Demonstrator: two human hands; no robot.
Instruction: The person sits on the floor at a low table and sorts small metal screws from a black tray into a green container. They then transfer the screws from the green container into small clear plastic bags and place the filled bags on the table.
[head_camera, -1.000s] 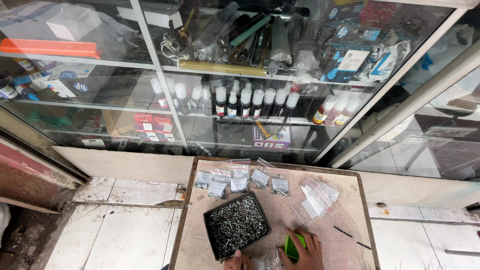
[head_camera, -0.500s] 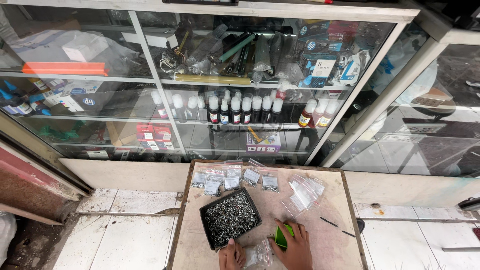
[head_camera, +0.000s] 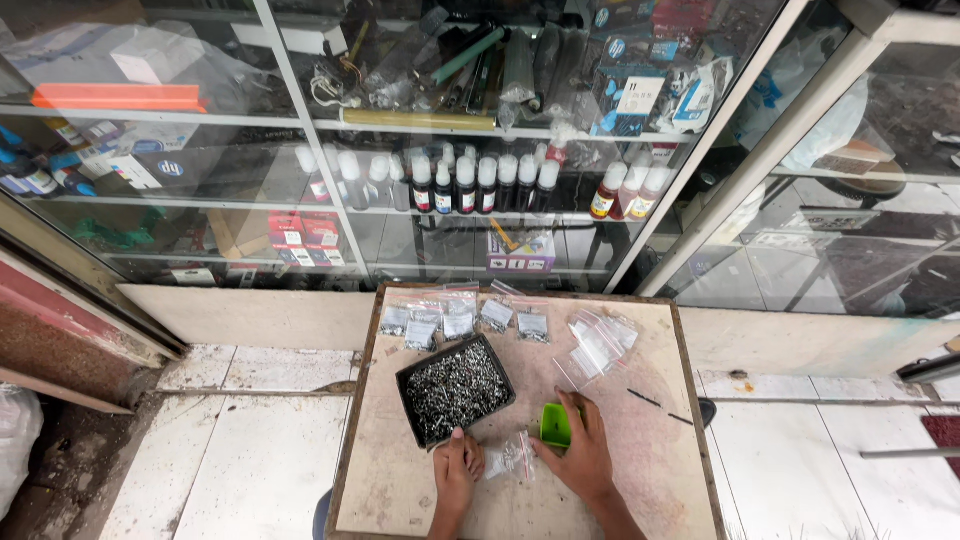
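On a small square worktop of pale, scuffed board with a dark wooden rim, the person's two bare hands work close together near the front edge. The left hand and the right hand both touch a small clear plastic zip bag lying flat between them. The left fingers are pressed together on the bag's left end. The right fingers are loosely curled at its right end, though whether they pinch the bag cannot be told at this size. What the bag contains is too small to make out.

Just beyond the right hand, touching its knuckles, sits a small bright green plastic scoop. Its contents are not visible.

Just behind the left hand stands a shallow black rectangular tray, turned at an angle, filled nearly to its rim with small dark and silvery metal parts.

Along the far edge of the worktop lies a row of small clear bags already holding dark small parts. To their right is a loose heap of empty clear zip bags, overlapping one another.

Behind the worktop rises a glass-fronted display cabinet. One shelf carries a line of white-capped ink bottles, and other shelves hold boxes and assorted parts.
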